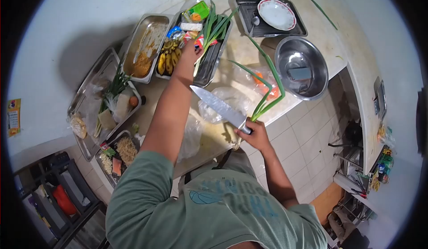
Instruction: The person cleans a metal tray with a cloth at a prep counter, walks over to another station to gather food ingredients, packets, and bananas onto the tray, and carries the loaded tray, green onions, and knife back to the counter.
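Note:
My left hand (191, 52) reaches over the dark tray at the back, beside green onions (211, 37) and a bunch of bananas (168, 59); its fingers are bent, and what they hold, if anything, is hard to make out. Nearer my body, my right hand (255, 135) is closed round the handle of a large knife (220, 108), whose blade points up and to the left. A long green onion (274, 82) rises from the same hand, its white end below the fist.
Plastic bags (225, 100) and orange vegetables (269, 88) lie mid-table. A steel bowl (322, 71) stands at the right edge, below a tray (245, 19) with a plate (276, 14) and spoon. More food trays (129, 48) line the left side.

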The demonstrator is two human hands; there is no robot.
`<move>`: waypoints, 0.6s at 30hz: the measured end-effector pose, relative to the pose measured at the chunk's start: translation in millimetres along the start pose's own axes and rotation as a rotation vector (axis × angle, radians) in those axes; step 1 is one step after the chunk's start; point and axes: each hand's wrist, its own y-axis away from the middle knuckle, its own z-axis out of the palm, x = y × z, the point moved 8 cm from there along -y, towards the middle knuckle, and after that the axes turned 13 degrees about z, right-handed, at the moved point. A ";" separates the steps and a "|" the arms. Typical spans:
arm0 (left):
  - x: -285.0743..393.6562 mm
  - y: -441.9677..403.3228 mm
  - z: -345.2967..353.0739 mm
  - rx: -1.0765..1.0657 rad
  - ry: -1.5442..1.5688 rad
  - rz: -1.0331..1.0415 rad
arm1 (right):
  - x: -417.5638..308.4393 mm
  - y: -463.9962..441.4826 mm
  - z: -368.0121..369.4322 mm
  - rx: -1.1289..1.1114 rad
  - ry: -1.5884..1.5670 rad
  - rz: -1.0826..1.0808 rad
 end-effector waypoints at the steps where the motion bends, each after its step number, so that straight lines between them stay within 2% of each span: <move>1: -1.9 -2.5 10.2 0.089 0.025 -0.043 | -5.2 1.5 -6.2 0.025 -0.029 0.052; 3: -9.3 -27.8 15.5 0.254 -0.033 -0.040 | 2.5 6.4 -11.4 0.053 -0.056 0.101; 6: -18.5 -54.2 5.5 0.509 -0.274 0.081 | 11.6 10.1 -21.1 0.066 -0.130 0.141; 8: 3.8 -36.2 10.8 0.623 -0.417 0.230 | 14.4 6.1 -31.4 0.065 -0.146 0.153; 11: 57.1 12.3 22.4 0.639 -0.456 0.539 | 21.2 -1.8 -42.2 0.031 -0.110 0.140; 12: 48.2 -33.4 0.2 0.598 -0.463 0.807 | 21.4 -3.8 -44.2 0.027 -0.110 0.122; 15: 44.0 12.2 2.8 0.266 0.102 0.506 | 24.5 -7.8 -46.6 0.008 -0.109 0.101; 18: 49.4 11.8 -18.0 0.062 0.158 0.520 | 19.5 -15.8 -45.6 -0.011 -0.067 0.103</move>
